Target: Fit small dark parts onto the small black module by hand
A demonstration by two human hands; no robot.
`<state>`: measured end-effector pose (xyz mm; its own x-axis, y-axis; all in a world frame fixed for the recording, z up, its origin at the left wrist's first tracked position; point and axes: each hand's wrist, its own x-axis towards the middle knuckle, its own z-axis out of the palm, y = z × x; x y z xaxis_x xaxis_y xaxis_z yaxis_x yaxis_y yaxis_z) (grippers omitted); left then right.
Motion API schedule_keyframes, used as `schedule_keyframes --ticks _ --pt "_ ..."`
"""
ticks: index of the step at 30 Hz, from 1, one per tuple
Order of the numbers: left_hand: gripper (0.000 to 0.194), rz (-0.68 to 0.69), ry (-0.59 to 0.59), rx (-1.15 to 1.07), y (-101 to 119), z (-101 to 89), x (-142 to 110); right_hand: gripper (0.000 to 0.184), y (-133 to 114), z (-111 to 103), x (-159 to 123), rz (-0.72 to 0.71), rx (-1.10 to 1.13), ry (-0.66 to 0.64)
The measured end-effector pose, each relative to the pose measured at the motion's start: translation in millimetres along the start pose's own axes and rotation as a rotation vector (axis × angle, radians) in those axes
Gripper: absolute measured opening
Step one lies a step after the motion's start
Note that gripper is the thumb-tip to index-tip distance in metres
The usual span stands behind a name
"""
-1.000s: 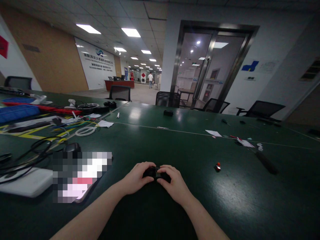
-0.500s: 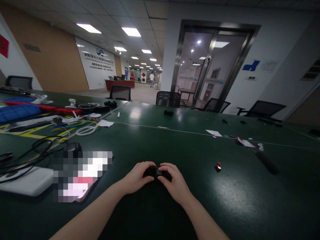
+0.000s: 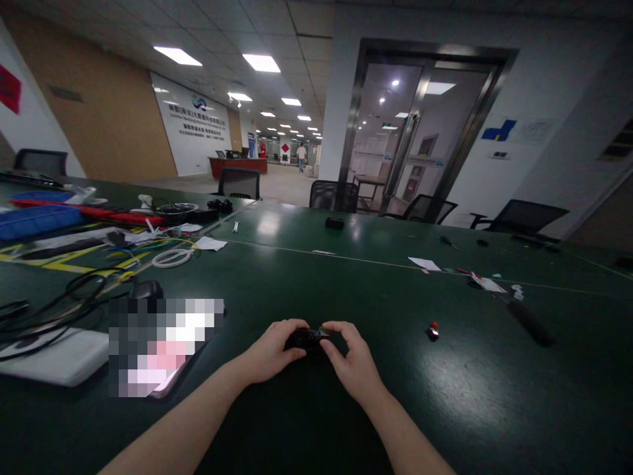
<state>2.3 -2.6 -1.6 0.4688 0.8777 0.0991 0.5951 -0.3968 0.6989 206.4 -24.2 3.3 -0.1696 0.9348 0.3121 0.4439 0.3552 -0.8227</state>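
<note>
A small, dark, glossy object point(image 3: 308, 339) is between my hands, low over the green table; its exact kind does not show. My left hand point(image 3: 273, 351) is closed around its left end, thumb below and fingers above. My right hand point(image 3: 353, 359) pinches the right end between thumb and fingertips. Part of the object is covered by the fingers. Off to the right on the tabletop lies a small red-and-silver piece point(image 3: 433, 330).
Left of my arms lies a phone with a blurred screen point(image 3: 173, 349), near a white flat device point(image 3: 64, 356) and black cables. A coiled white cable point(image 3: 172, 258) and a blue tray point(image 3: 39, 222) are farther left. A black block point(image 3: 335, 223) stands ahead; a dark strip point(image 3: 530, 323) lies right.
My right hand has slid slightly to the right along the dark object, uncovering more of its middle. My left hand stays in place.
</note>
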Motion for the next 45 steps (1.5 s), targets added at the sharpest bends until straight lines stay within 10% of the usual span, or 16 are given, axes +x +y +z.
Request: schedule_keyframes --ticks 45 --pt "0.035 -0.059 -0.018 -0.042 3.6 -1.5 -0.9 0.032 9.9 -8.0 2.6 0.134 0.053 0.304"
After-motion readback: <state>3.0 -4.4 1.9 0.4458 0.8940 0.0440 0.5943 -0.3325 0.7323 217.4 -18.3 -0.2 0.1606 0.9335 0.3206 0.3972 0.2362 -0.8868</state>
